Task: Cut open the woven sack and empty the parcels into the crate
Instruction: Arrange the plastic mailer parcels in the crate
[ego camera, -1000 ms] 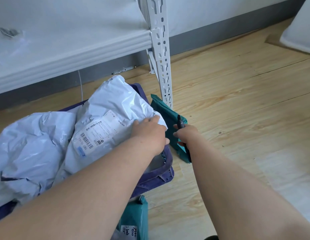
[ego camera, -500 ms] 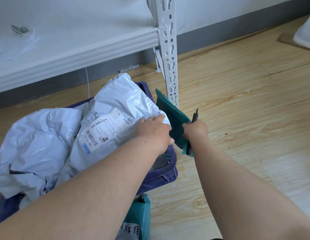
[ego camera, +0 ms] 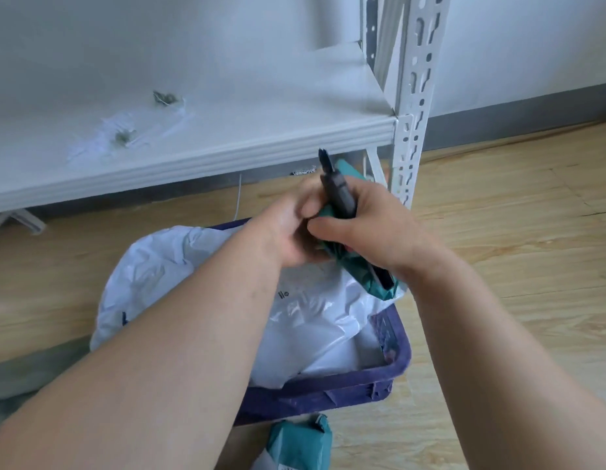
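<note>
Head view: the right hand (ego camera: 379, 225) is gripping a dark cutter (ego camera: 339, 191), fingers curled round it, together with a teal parcel (ego camera: 362, 269). The cutter's long axis is running near upright, tip pointing up toward the white shelf edge (ego camera: 227, 154). The left hand (ego camera: 288, 228) is pinching the teal parcel, fingers curled. Both are hovering over the purple crate (ego camera: 328, 391), which is holding white parcels (ego camera: 311, 327) and sitting near the shelf post (ego camera: 413, 113). Open wooden floor (ego camera: 515, 232) is lying to the right.
</note>
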A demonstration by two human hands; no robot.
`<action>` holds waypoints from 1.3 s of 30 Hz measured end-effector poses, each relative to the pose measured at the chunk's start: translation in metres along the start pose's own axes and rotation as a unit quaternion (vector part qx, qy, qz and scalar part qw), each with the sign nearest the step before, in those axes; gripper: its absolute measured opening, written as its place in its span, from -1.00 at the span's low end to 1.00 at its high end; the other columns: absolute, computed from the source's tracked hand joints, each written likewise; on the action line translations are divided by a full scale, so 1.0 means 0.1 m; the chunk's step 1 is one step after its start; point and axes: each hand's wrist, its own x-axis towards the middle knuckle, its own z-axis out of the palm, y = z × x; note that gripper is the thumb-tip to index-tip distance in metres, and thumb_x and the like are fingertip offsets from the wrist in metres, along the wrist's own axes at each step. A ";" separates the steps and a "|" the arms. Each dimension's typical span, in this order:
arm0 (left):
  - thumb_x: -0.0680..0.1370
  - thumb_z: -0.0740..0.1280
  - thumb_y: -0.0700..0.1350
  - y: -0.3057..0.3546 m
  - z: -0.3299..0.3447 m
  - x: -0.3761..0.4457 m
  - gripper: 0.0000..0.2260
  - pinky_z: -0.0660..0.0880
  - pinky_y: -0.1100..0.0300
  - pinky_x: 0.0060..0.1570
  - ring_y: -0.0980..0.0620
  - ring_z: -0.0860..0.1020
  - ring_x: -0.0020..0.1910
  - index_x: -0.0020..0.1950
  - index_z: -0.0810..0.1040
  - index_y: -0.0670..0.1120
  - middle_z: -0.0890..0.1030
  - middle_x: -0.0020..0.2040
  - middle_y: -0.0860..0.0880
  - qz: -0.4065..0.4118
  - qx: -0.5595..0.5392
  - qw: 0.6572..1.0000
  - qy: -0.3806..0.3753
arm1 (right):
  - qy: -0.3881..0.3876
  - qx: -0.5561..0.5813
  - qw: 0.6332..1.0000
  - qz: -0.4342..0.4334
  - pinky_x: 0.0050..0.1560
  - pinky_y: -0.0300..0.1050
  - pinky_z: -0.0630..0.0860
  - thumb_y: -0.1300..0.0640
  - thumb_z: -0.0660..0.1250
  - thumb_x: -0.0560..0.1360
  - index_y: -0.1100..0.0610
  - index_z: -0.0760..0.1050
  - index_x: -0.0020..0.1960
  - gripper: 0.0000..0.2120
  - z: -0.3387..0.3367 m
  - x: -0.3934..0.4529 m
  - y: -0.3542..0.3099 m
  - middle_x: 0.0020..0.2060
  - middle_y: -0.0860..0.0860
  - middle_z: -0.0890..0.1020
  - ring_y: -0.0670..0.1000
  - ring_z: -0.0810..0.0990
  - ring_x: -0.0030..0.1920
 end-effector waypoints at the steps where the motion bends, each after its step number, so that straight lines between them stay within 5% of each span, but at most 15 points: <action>1: 0.62 0.15 -0.05 0.01 -0.09 -0.06 -0.63 0.57 0.22 -0.27 -0.03 0.63 -0.30 -0.26 0.62 -0.15 0.63 -0.27 -0.12 0.008 0.021 1.000 0.005 | -0.063 0.013 0.998 0.006 -0.30 -0.33 0.50 0.38 0.41 0.42 0.08 0.60 -0.15 -0.80 0.07 -0.01 -0.01 -0.40 -0.14 0.58 -0.14 0.53 -0.37; 3: 0.56 0.10 -0.34 -0.03 -0.27 -0.18 -0.74 0.56 0.26 -0.38 -0.08 0.57 -0.33 -0.24 0.53 -0.24 0.56 -0.27 -0.20 0.043 0.059 0.996 0.053 | -0.145 0.017 0.989 0.022 -0.37 -0.37 0.42 0.35 0.45 0.42 0.10 0.59 -0.12 -0.83 0.20 -0.02 0.00 -0.46 -0.15 0.56 -0.19 0.48 -0.44; 5: 0.51 0.17 -0.42 -0.10 -0.46 -0.27 -0.83 0.56 0.18 -0.34 -0.12 0.55 -0.29 -0.13 0.53 -0.25 0.55 -0.23 -0.25 0.088 0.063 0.988 0.111 | -0.153 0.025 0.987 0.040 -0.43 -0.30 0.38 0.25 0.46 0.45 0.14 0.61 -0.06 -0.91 0.31 0.00 0.02 -0.46 -0.11 0.54 -0.15 0.43 -0.46; 8: 0.53 0.30 -0.33 -0.26 -0.79 -0.53 -0.79 0.62 0.02 -0.18 -0.14 0.64 -0.20 0.14 0.57 -0.16 0.65 -0.08 -0.21 0.139 0.024 0.978 0.152 | -0.029 0.018 0.997 0.068 -0.46 -0.26 0.39 0.14 0.43 0.49 0.10 0.64 0.00 -0.90 0.43 0.10 0.06 -0.47 -0.11 0.53 -0.13 0.44 -0.49; 10: 0.55 0.28 -0.32 -0.36 -1.06 -0.73 -0.76 0.64 0.05 -0.28 -0.10 0.67 -0.25 0.20 0.54 -0.15 0.67 -0.08 -0.18 0.139 -0.020 0.971 0.195 | 0.047 -0.023 0.995 0.087 -0.47 -0.35 0.41 0.13 0.41 0.49 0.04 0.64 0.01 -0.89 0.52 0.15 0.09 -0.39 -0.16 0.59 -0.18 0.47 -0.51; 13: 0.56 0.29 -0.30 -0.52 -1.46 -0.91 -0.78 0.63 0.08 -0.29 -0.08 0.68 -0.24 0.18 0.55 -0.13 0.69 -0.09 -0.15 0.092 0.007 0.956 0.280 | 0.039 -0.065 0.990 0.118 -0.48 -0.36 0.44 0.16 0.35 0.50 0.02 0.62 0.08 -0.82 0.74 0.18 0.15 -0.19 -0.08 0.65 -0.14 0.54 -0.45; 15: 0.52 0.37 -0.20 -0.59 -1.66 -0.92 -0.62 0.57 0.01 0.05 -0.13 0.62 0.06 0.34 0.45 -0.11 0.60 0.20 -0.17 0.050 0.171 0.908 0.378 | 0.012 -0.101 0.985 0.140 -0.43 -0.32 0.48 0.17 0.32 0.51 0.00 0.61 0.09 -0.80 0.92 0.17 0.18 -0.16 -0.04 0.65 -0.10 0.58 -0.40; 18: 0.53 0.35 -0.05 -0.61 -1.65 -0.96 -0.37 0.32 0.00 0.33 -0.12 0.28 0.44 0.54 0.16 0.01 0.26 0.50 -0.08 0.089 0.405 0.764 0.495 | -0.002 -0.126 0.981 0.147 -0.21 -0.23 0.58 0.19 0.30 0.52 -0.01 0.58 0.17 -0.74 1.18 0.17 0.20 -0.17 -0.11 0.61 -0.04 0.61 -0.25; 21: 0.51 0.39 0.05 -0.64 -1.59 -0.93 -0.30 0.19 0.09 0.44 -0.02 0.19 0.50 0.56 0.11 0.09 0.20 0.54 0.00 0.149 0.477 0.798 0.336 | -0.038 -0.205 0.966 0.155 0.15 -0.06 0.51 0.16 0.30 0.52 0.02 0.54 0.26 -0.68 1.42 0.15 0.21 0.05 -0.01 0.62 0.08 0.58 0.10; 22: 0.48 0.43 0.08 -0.67 -1.58 -0.92 -0.25 0.16 0.11 0.46 -0.01 0.18 0.51 0.56 0.11 0.10 0.17 0.56 0.02 0.108 0.516 0.808 0.262 | -0.056 -0.222 0.960 0.161 0.14 -0.06 0.50 0.16 0.30 0.52 0.04 0.54 0.26 -0.69 1.49 0.14 0.22 0.07 0.04 0.63 0.10 0.59 0.11; 24: 0.41 0.49 0.12 -0.78 -1.62 -0.92 -0.15 0.10 0.02 0.50 -0.03 0.12 0.54 0.56 0.06 0.14 0.03 0.59 0.04 0.008 0.610 0.775 0.167 | -0.079 -0.181 0.962 0.187 0.03 0.00 0.59 0.20 0.27 0.54 0.07 0.53 0.22 -0.73 1.61 0.10 0.23 0.01 0.10 0.64 0.14 0.65 -0.03; 27: 0.37 0.52 0.09 -0.99 -1.70 -0.89 -0.04 0.00 -0.10 0.51 -0.08 0.05 0.55 0.56 -0.06 0.21 -0.11 0.60 0.06 -0.025 0.690 0.703 0.169 | -0.089 -0.106 0.960 0.244 -0.17 0.04 0.67 0.24 0.23 0.57 0.13 0.49 0.21 -0.77 1.70 0.05 0.26 -0.14 0.15 0.61 0.18 0.69 -0.21; 29: 0.38 0.53 0.03 -1.10 -1.74 -0.88 -0.01 -0.07 -0.10 0.51 -0.08 0.01 0.56 0.54 -0.12 0.24 -0.14 0.59 0.08 -0.004 0.702 0.688 0.183 | -0.082 -0.107 0.958 0.252 -0.25 -0.01 0.65 0.24 0.23 0.58 0.14 0.48 0.24 -0.75 1.73 0.01 0.29 -0.15 0.16 0.62 0.18 0.71 -0.19; 34: 0.42 0.48 0.03 -1.16 -1.70 -1.04 -0.13 -0.08 -0.08 0.50 -0.05 0.03 0.56 0.56 0.00 0.17 0.01 0.59 0.03 0.055 0.689 0.695 0.196 | -0.076 -0.142 0.958 0.238 -0.33 -0.11 0.64 0.20 0.25 0.58 0.12 0.49 0.27 -0.72 1.76 -0.08 0.26 -0.14 0.14 0.66 0.09 0.70 -0.23; 39: 0.50 0.38 0.03 -1.46 -1.61 -1.41 -0.58 0.42 -0.03 0.21 -0.08 0.45 0.27 0.34 0.45 0.01 0.50 0.27 -0.02 0.185 0.617 0.722 0.253 | -0.115 -0.243 0.948 0.168 -0.17 -0.05 0.67 0.15 0.26 0.55 0.14 0.56 0.09 -0.83 1.93 -0.20 0.17 -0.24 0.11 0.67 0.10 0.71 -0.24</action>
